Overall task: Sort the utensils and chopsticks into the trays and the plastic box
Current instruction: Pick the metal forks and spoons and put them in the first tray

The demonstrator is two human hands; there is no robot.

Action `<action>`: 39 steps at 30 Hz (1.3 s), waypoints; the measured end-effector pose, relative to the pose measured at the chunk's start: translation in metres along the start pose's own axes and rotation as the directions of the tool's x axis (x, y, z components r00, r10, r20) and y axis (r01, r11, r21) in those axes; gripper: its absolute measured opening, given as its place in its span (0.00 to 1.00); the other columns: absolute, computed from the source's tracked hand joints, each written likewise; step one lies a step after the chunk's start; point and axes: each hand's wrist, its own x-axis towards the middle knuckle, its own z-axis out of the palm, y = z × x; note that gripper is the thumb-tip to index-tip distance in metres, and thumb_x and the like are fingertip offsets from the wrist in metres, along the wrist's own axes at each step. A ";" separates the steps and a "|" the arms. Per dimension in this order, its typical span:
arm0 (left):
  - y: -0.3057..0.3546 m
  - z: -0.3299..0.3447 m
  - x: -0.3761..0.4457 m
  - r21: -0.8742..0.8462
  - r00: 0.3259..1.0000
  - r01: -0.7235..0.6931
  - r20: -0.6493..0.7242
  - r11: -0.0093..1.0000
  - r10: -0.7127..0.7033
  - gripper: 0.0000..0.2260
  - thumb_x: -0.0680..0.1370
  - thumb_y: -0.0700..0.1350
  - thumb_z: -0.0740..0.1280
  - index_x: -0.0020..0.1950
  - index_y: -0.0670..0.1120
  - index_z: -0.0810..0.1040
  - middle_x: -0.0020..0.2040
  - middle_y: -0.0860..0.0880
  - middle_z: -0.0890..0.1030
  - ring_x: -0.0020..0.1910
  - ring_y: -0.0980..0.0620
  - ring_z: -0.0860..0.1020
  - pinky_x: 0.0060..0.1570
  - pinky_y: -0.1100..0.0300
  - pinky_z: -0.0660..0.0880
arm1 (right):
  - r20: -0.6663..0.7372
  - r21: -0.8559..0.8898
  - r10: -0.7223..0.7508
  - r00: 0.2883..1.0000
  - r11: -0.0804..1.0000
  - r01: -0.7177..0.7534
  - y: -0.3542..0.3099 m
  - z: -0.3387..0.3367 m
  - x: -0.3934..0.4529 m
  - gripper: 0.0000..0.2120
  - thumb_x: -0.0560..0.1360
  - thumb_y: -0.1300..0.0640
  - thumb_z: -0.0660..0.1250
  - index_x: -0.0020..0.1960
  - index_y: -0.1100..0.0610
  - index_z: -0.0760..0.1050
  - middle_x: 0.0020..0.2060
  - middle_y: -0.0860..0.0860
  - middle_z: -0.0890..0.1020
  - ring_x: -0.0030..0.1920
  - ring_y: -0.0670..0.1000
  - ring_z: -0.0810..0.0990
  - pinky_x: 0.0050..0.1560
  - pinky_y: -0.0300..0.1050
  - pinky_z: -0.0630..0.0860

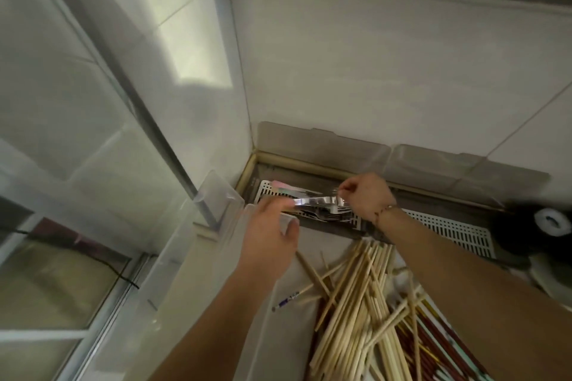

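1. Head view: clear plastic storage box (pixel 216 297) fills the near left, its far wall reaching up toward the corner of the tiled wall.
2. Loose heap of pale wooden chopsticks (pixel 365 297) at near right, with some dark red ones mixed in at the near edge; most long axes run near-to-far.
3. White perforated tray at the far left (pixel 353 221) sits in a recessed trough against the wall and holds dark-handled and metal cutlery. A second white perforated tray (pixel 458 233) lies to its right; what shows of it is bare.
4. Shiny metal utensils (pixel 315 202) held above the left tray, long axis left-to-right. Count and type blurred.
5. Right hand (pixel 368 196), fingers curled, pinches the right end of the metal utensils.
6. Left hand (pixel 272 232) reaches to the left end; whether its fingers are clamped on it, cannot tell.
7. Judgement: utensils lie parallel to the tray and directly over it, so lowering straight down should seat them. Right hand has the surer hold.
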 end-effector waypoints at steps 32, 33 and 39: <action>0.004 0.032 0.020 0.700 0.945 -0.170 0.315 0.693 -0.085 0.20 0.76 0.58 0.58 0.65 0.53 0.74 0.71 0.54 0.69 0.73 0.48 0.60 0.65 0.31 0.40 | -0.131 -0.087 -0.114 0.985 0.991 0.104 0.058 -0.001 -0.064 0.09 0.73 0.60 0.70 0.51 0.54 0.83 0.45 0.47 0.84 0.40 0.39 0.74 0.40 0.20 0.61; 0.005 0.032 0.021 0.706 0.943 -0.176 0.320 0.686 -0.087 0.20 0.76 0.59 0.58 0.65 0.52 0.74 0.71 0.53 0.69 0.73 0.47 0.60 0.66 0.30 0.41 | -0.146 -0.073 -0.127 0.981 0.990 0.117 0.057 -0.001 -0.067 0.09 0.73 0.61 0.70 0.52 0.54 0.83 0.46 0.48 0.83 0.41 0.39 0.74 0.41 0.20 0.62; 0.011 0.033 0.007 0.664 0.931 -0.285 0.363 0.691 0.035 0.20 0.76 0.58 0.59 0.65 0.52 0.73 0.73 0.50 0.65 0.74 0.45 0.54 0.68 0.34 0.44 | -0.289 -0.101 -0.239 0.927 0.971 0.219 0.092 -0.012 -0.118 0.09 0.73 0.62 0.69 0.52 0.53 0.80 0.49 0.46 0.78 0.41 0.41 0.77 0.47 0.36 0.78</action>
